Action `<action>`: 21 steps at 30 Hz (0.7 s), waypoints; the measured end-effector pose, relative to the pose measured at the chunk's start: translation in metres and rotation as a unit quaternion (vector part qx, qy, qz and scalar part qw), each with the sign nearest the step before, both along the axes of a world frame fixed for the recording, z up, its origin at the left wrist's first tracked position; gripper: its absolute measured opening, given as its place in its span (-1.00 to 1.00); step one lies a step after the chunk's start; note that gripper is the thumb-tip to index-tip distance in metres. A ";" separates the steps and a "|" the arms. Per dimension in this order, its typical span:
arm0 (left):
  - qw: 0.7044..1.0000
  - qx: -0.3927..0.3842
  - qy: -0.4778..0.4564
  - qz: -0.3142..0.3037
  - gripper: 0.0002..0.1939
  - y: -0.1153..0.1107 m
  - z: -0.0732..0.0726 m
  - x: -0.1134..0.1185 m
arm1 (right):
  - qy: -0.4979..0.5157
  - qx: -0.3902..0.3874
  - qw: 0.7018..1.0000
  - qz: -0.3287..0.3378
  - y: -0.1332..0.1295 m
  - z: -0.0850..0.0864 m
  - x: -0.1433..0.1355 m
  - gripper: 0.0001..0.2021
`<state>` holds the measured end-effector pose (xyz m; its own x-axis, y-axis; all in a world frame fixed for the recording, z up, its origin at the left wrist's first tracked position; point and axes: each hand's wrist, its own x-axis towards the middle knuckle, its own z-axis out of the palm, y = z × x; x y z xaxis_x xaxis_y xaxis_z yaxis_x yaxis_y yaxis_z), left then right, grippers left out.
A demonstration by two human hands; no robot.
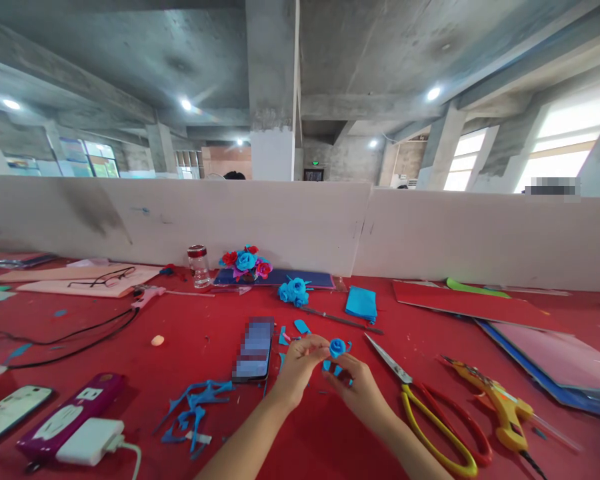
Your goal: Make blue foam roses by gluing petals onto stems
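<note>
A small blue rolled flower [337, 347] is held between my two hands over the red table. My left hand [300, 363] pinches at the flower's left side with its fingertips. From the right, my right hand [355, 383] has its fingers closed round the flower's lower part, where more blue pieces show. Behind them lie a loose blue petal [302, 327], a bunch of finished blue flowers [294, 291] and a stack of blue sheets [361, 303]. Blue scraps [195, 410] are strewn left of my left forearm.
A phone [254, 350] lies left of my hands. Scissors [420, 407] and a yellow glue gun [500, 403] are at the right. A purple power strip [73, 413] is at the lower left. A glass jar [199, 267] stands before the white partition [300, 227].
</note>
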<state>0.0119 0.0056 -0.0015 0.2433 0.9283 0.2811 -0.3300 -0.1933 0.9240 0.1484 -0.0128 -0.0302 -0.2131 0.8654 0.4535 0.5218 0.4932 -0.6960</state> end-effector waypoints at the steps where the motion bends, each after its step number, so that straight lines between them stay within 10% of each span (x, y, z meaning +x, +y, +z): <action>1: 1.000 0.009 0.012 -0.006 -0.81 -0.001 0.001 0.000 | 0.000 0.000 1.000 0.005 -0.001 -0.001 -0.001 -0.81; 15: 0.987 0.036 0.061 -0.146 -0.69 -0.013 0.007 0.001 | 0.099 -0.025 0.995 -0.003 0.001 -0.011 -0.002 -0.85; 21: 0.993 0.012 0.042 -0.114 -0.81 -0.010 0.006 -0.001 | 0.138 -0.046 0.989 0.017 0.002 -0.010 -0.001 -0.86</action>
